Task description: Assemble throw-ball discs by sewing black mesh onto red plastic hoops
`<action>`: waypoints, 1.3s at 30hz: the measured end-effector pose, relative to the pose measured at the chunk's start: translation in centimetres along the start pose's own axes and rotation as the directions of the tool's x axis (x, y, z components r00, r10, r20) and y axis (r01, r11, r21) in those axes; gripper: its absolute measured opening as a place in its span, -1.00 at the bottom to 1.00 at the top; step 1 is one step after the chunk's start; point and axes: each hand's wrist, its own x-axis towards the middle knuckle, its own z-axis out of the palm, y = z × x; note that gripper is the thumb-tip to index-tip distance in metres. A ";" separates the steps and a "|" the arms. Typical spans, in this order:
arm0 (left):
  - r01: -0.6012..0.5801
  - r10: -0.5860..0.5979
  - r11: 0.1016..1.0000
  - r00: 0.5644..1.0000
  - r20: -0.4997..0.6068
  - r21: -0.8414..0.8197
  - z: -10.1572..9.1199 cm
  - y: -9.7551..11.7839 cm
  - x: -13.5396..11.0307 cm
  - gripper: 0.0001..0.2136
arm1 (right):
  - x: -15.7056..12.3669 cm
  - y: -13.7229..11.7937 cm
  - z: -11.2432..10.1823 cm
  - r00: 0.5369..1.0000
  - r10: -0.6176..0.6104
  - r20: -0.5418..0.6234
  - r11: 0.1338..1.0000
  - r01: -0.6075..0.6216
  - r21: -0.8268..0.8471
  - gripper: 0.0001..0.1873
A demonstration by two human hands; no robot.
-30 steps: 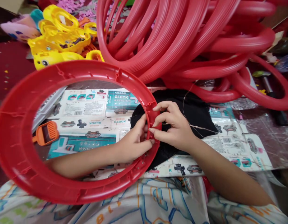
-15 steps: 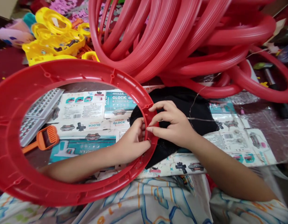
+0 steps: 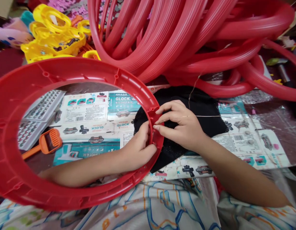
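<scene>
Patterned clothing [image 3: 138,210] covers the lap below the worktop's [image 3: 288,134] near edge. Over that edge, towards the near left corner, a red plastic ring [image 3: 78,196] is held tilted, its right side clamped in the left hand [image 3: 142,145], whose forearm shows through the opening. The right hand's [image 3: 180,126] thumb and fingers bend in at the same rim; I cannot tell whether they pinch anything. Beneath lies black cloth [image 3: 203,107] on printed card [image 3: 88,108], an orange scoop [image 3: 44,143] to its left. Yellow parts [image 3: 50,41] and piled red hoops [image 3: 174,41] lie towards the far edge.
</scene>
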 end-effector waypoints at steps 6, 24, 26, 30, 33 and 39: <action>0.057 -0.056 0.998 0.998 0.038 -0.034 0.3 0.6 -0.3 -0.56 | 0.1 -0.1 -0.5 0.999 0.013 0.037 1.000 -0.013 -0.012 -0.94; 0.100 -0.109 0.958 0.994 -0.018 -0.270 0.9 1.5 -0.6 -0.68 | 0.2 0.5 -0.1 0.998 -0.024 0.058 0.996 0.019 0.086 -0.97; 0.100 -0.102 0.945 0.995 0.009 -0.311 0.9 1.8 -0.7 -0.66 | 0.2 0.5 -0.2 0.998 -0.044 0.050 0.995 0.039 0.091 -0.97; 0.133 -0.115 0.913 0.991 0.068 -0.385 0.8 2.3 -0.8 -0.60 | 0.1 0.5 -0.1 0.998 -0.049 0.030 0.993 0.046 0.105 -0.97; 0.098 -0.089 0.891 0.995 0.041 -0.443 0.6 2.2 -0.7 -0.66 | 0.1 0.6 0.0 0.999 -0.042 0.019 0.993 0.039 0.110 -0.96; 0.146 -0.194 0.925 0.975 -0.106 -0.351 0.6 2.6 0.0 -0.85 | -0.1 0.3 0.3 0.998 -0.059 0.004 0.993 0.058 0.105 -0.95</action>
